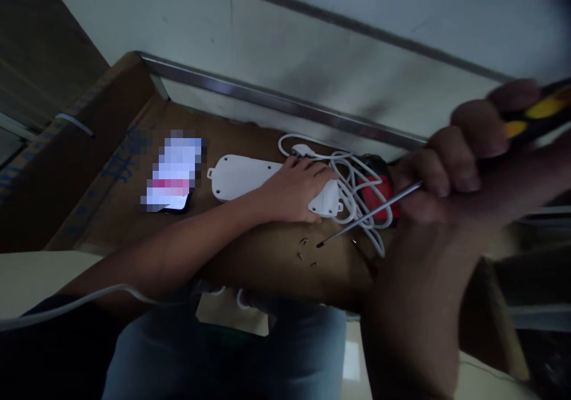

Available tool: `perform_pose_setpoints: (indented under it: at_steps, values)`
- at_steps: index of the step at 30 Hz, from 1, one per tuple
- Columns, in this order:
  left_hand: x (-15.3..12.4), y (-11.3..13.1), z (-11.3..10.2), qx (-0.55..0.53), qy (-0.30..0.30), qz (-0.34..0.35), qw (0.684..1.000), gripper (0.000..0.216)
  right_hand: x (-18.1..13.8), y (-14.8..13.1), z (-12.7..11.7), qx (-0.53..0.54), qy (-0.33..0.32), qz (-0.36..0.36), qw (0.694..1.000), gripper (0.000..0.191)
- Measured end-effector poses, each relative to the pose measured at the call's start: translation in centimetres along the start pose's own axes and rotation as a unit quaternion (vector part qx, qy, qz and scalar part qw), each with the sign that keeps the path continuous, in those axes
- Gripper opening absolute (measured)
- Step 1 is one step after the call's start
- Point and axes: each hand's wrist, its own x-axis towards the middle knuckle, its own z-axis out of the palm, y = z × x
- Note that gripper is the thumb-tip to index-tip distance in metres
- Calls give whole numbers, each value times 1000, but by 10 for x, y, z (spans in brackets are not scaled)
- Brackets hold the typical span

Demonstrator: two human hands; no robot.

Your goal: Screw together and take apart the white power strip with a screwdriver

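My left hand (297, 193) lies flat, palm down, on a white power strip (241, 177) turned upside down on a brown cardboard sheet (134, 168). Its fingers are spread over the strip's right end. Close to the camera, my right hand (464, 162) is closed round a screwdriver (370, 214) with a black and yellow handle. The thin shaft points down and left, its tip hovering just above the cardboard. Several small screws (306, 250) lie loose beside the tip, in front of the strip.
The strip's white cable (357, 180) lies coiled to its right, over a red and black object (377, 194). A phone (172, 177) rests on the cardboard to the left. A metal rail (267, 97) and a wall run behind. My knees in jeans (232, 352) are below.
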Motion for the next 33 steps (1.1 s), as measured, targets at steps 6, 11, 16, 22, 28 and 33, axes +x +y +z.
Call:
perform_pose_setpoints:
  at_steps: [6,11,16,22,28,33]
  values:
    - [1,-2,2,7,20,8,1000,84,10,41,17,-270,-100,12,958,35]
    - [2,-1,-1,-3,5,-1,1000,79,13,59,17,-250,-137,40,958,30]
    - [-1,1,-7,-13,5,12,1000,68,20,51,4,-217,-258,111,935,38]
    - [-3,2,-9,-23,10,22,999,40,15,60,-1,-158,-258,102,948,40]
    - [0,1,-7,-23,0,12,1000,43,13,66,3,-194,-221,99,951,32]
    - [2,2,-7,-32,3,-9,999,43,10,70,15,-225,-141,11,964,31]
